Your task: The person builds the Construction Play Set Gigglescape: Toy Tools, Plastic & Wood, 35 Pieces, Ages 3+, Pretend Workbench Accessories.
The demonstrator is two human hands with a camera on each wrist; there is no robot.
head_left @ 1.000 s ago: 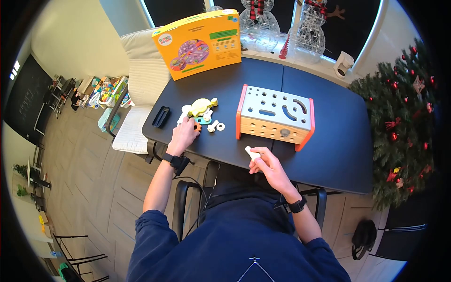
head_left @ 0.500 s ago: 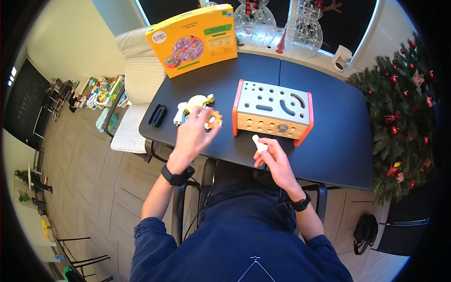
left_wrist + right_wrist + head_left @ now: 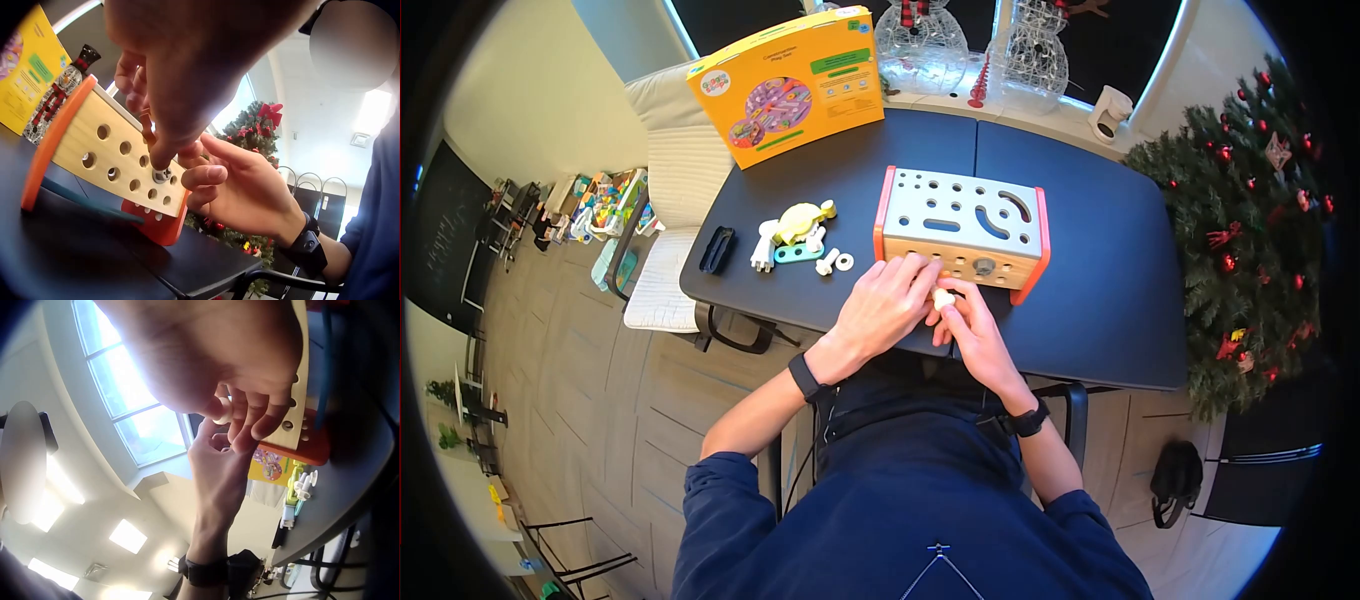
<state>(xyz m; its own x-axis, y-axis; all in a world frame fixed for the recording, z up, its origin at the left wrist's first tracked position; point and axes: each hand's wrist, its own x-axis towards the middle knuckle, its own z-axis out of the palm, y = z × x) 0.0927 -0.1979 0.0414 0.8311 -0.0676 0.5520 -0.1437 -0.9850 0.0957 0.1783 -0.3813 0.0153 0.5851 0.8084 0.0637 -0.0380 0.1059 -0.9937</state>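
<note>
- One white bolt (image 3: 942, 298): pinched by thumb and fingers of the right hand (image 3: 978, 340), just in front of the holed box (image 3: 962, 205).
- Left hand (image 3: 880, 312): fingers bent around an orange piece (image 3: 148, 130), mostly hidden; contact with the bolt cannot be told.
- Yellow piece (image 3: 802, 221), teal strip (image 3: 791, 254) and white ring (image 3: 850, 262): on the table (image 3: 1100, 300), left of the box.

Red-trimmed tree (image 3: 1230, 240), pale cushioned chair (image 3: 688, 160)

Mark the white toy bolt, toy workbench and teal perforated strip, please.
White toy bolt (image 3: 942, 298), head view: its exposed end.
Toy workbench (image 3: 968, 222), head view: its grey top.
Teal perforated strip (image 3: 798, 254), head view: its middle.
</note>
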